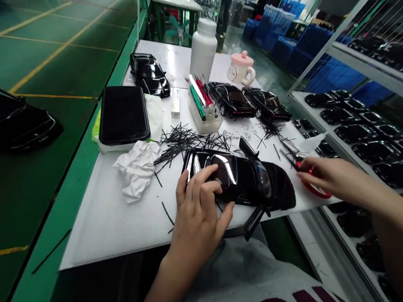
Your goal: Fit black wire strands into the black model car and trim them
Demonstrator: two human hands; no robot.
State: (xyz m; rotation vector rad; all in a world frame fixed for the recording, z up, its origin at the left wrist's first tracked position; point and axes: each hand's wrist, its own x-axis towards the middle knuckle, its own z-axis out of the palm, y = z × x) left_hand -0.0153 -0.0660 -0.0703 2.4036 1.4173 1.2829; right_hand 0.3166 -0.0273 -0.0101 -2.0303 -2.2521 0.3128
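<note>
A glossy black model car (241, 178) lies on the white table, both doors swung out. My left hand (201, 205) holds it at the left end, with bent fingers over the top and the thumb along the near side. At the right edge of the table, my right hand (316, 173) is closed on the red handles of a pair of scissors (310, 184). The dark blades point away, up and to the left; part of the handles is hidden by the fingers. Thin black strips (186, 143) are scattered behind the car.
Crumpled white tissue (139, 168) lies left, near a black tray-like object (123, 114). Behind stand a pen holder (204, 116), a white bottle (203, 48), a pink-lidded mug (241, 67) and more black model cars (232, 99). A rack (312, 92) of cars stands right.
</note>
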